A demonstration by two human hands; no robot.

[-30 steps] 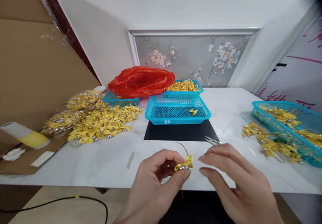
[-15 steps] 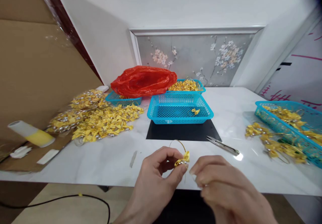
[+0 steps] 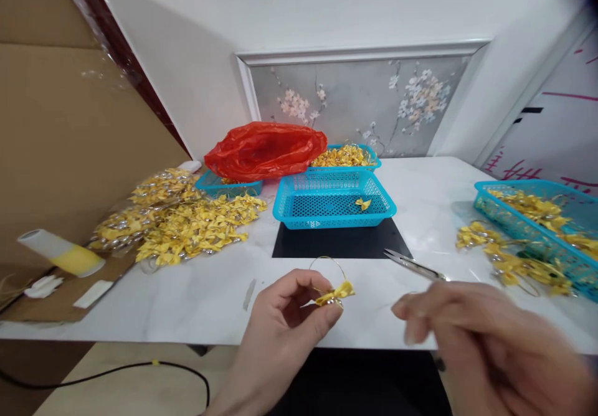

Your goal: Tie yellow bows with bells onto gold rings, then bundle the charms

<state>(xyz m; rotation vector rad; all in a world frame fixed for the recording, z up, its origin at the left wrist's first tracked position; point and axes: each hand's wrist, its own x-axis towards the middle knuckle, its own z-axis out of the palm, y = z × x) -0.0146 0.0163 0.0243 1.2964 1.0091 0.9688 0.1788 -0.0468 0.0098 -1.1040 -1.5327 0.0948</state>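
Observation:
Between the thumb and fingers of my left hand [image 3: 292, 322] is a small yellow ribbon bow [image 3: 339, 293] with silvery beads beneath it. A thin gold wire loop [image 3: 337, 261] rises from the bow. To the right, apart from the bow, my right hand [image 3: 486, 335] is smeared by motion over the front of the table. Its fingers are bent, and whether anything is in them cannot be made out. Just beyond this hand lie metal snips [image 3: 413, 264], their blades pointing left onto a black mat [image 3: 336, 245] and their handle end partly covered by the hand.
A blue basket [image 3: 334, 222] with one yellow bow stands on the mat. Heaped yellow bows [image 3: 191, 229] lie left, some in clear plastic. A red plastic bag [image 3: 266, 151] sits at the back. Another blue basket [image 3: 537, 217] holds bows at right, with loose bows [image 3: 514, 266] beside it.
My right hand has moved away from the bow to the right, towards the snips. My left hand has shifted slightly left and still pinches the bow, now turned somewhat.

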